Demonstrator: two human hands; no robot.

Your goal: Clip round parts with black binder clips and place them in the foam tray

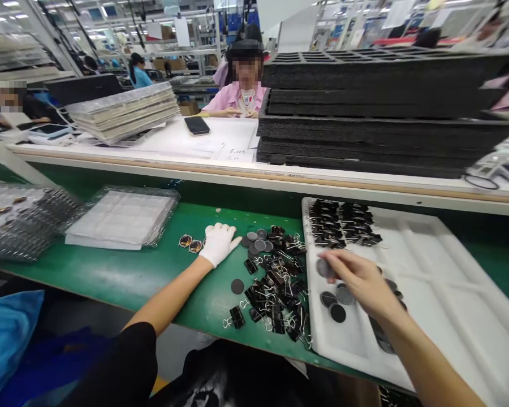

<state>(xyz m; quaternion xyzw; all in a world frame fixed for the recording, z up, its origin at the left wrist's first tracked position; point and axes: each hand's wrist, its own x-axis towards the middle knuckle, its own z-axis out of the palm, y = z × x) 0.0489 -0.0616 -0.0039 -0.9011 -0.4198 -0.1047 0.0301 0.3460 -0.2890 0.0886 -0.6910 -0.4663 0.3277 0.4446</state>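
Observation:
My left hand, in a white glove, rests on the green tabletop with its thumb stretched out and its fingers apart. Just left of it lie a few small round gold-and-dark pieces, partly hidden by the glove. On its right is a cluster of grey round discs. My bare right hand pinches a grey disc between thumb and fingers above the white tray. Below that hand, more dark discs lie in the tray. A heap of black binder clips spreads between my hands.
Rows of black binder clips fill the tray's far left part. Clear plastic trays are stacked at left. Behind the table runs a raised shelf with a tall stack of black trays. A person in pink sits opposite.

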